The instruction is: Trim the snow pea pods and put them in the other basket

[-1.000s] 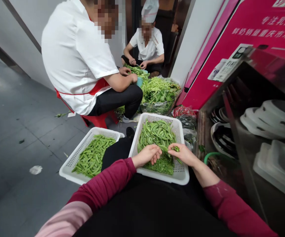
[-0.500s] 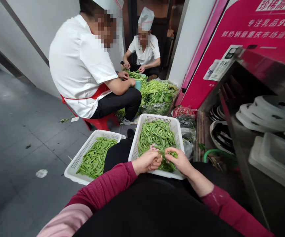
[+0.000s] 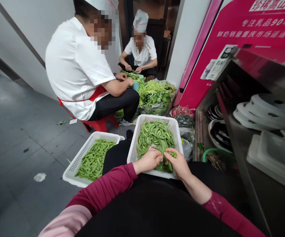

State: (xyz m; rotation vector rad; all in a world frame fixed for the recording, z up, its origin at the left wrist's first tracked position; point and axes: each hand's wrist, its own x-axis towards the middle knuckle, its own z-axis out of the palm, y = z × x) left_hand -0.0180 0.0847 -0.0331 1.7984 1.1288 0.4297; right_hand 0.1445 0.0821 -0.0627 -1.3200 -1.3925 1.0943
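Note:
A white perforated basket [image 3: 132, 144] rests on my lap, heaped with green pea pods [image 3: 157, 131]. Over its near side my two hands almost meet. My left hand [image 3: 148, 161] is closed, its thumb and fingers pinching one end of a pod. My right hand [image 3: 178, 164] pinches the same pod between thumb and forefinger, while its curled fingers hold more pods against the palm. Loose green trimmings [image 3: 163, 166] lie in the basket beneath my hands. To the left, on the floor, a second white basket [image 3: 69, 171] holds more pods [image 3: 96, 159].
A co-worker [image 3: 80, 65] sits on a red stool [image 3: 100, 123], and another person [image 3: 142, 52] crouches behind; both handle green stalks. A bag of leafy greens [image 3: 157, 95] stands ahead. A metal shelf [image 3: 241, 151] with white dishes [image 3: 263, 112] borders my right, above a green-rimmed basket [image 3: 206, 151].
My hands stay close together over the basket; a pod now shows more plainly between their fingertips. The whole view has shifted slightly. The crouching person's hands have moved a little.

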